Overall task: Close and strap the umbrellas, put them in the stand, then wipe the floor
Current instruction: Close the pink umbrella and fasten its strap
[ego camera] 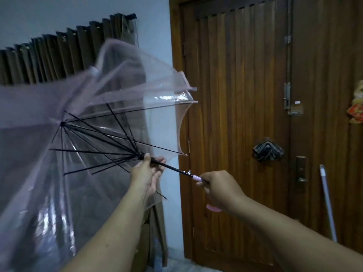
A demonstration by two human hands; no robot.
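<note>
Background: wooden door (235,114), dark brown, vertical slats, fills centre and right of view. Metal slide bolt (287,98) mounted on its right stile, long rod running up from it. Lower down, a lock plate with knob (301,174). A dark folded cloth-like item (267,150) hangs on the door face; exact nature unclear. Pale pole (327,203) leans against the door at right. Red-and-gold ornament (357,107) at right edge. Brown pleated curtain (59,54) upper left, against a pale wall (153,26).
</note>
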